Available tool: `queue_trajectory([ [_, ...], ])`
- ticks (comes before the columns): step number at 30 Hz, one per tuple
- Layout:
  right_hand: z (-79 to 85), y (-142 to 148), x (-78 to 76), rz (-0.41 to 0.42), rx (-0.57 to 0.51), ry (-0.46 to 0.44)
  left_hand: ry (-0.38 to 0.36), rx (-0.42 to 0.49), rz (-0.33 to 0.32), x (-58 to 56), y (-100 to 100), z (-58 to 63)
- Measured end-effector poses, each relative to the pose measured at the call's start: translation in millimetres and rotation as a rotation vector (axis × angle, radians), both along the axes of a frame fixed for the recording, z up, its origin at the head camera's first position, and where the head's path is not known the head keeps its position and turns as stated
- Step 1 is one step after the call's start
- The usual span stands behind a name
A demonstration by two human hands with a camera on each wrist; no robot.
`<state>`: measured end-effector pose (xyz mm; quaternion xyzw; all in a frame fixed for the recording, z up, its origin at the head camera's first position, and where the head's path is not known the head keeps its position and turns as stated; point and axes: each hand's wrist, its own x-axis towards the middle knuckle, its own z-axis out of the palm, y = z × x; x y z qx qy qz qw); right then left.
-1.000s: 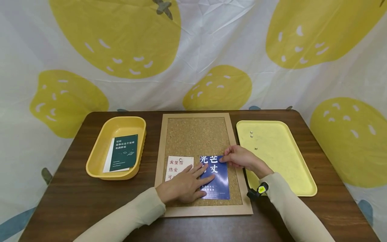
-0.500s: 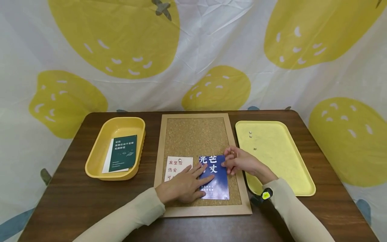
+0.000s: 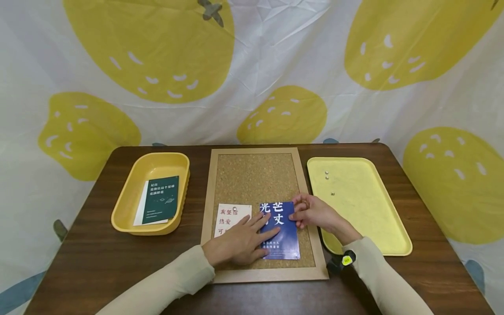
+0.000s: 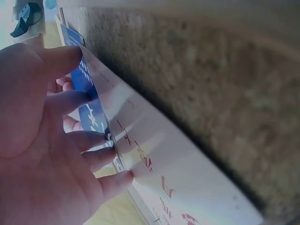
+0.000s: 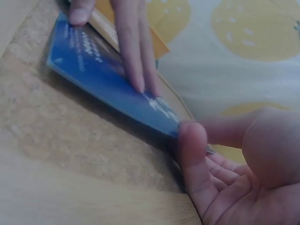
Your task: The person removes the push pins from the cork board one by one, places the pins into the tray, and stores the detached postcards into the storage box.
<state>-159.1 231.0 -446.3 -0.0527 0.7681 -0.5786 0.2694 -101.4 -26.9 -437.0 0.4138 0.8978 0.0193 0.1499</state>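
Observation:
In the head view, a blue card (image 3: 284,238) with white characters lies on a wood-framed corkboard (image 3: 256,175), right of a white card (image 3: 225,217) with reddish characters. A small round pin (image 3: 234,209) sits at the white card's top. My left hand (image 3: 242,243) rests across both cards with its fingers spread, hiding the white card's lower right part. My right hand (image 3: 315,214) pinches the blue card's right edge near its upper corner, the other fingers curled. In the right wrist view, the fingertips (image 5: 192,133) meet at that edge, and the card's long side stands slightly off the cork.
A yellow basket (image 3: 122,214) on the left holds a dark green card (image 3: 161,201) over a white one. A pale yellow tray (image 3: 368,210) on the right holds several small pins (image 3: 332,194). Dark wooden table (image 3: 98,262) surrounds them, with a lemon-patterned cloth behind.
My right hand's thumb has moved from the blue card's upper right corner slightly down its right edge, uncovering the corner. My left hand has stayed in place on the cards.

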Motion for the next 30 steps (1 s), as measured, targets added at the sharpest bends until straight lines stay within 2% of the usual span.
queue_trajectory([
  [5,-1.5,-0.9,1.2,0.014,0.014,0.047,0.003,0.051,0.002,0.8,-2.4,-0.5],
  [13,-0.1,-1.6,3.5,0.019,0.005,0.081,0.076,0.153,-0.032,0.9,-10.9,7.0],
  [17,0.5,-1.4,3.4,0.022,-0.003,0.087,0.068,0.173,-0.020,0.4,-14.8,10.1],
  [21,0.8,-1.7,3.6,0.016,-0.010,0.090,0.094,0.195,-0.012,-1.0,-20.6,10.8],
  [26,0.9,-1.8,3.7,0.010,-0.023,0.095,0.092,0.289,0.010,-2.6,-35.2,16.0],
  [30,-0.4,-1.1,2.7,0.008,-0.035,0.095,0.083,0.351,0.054,-1.9,-51.4,21.3],
])
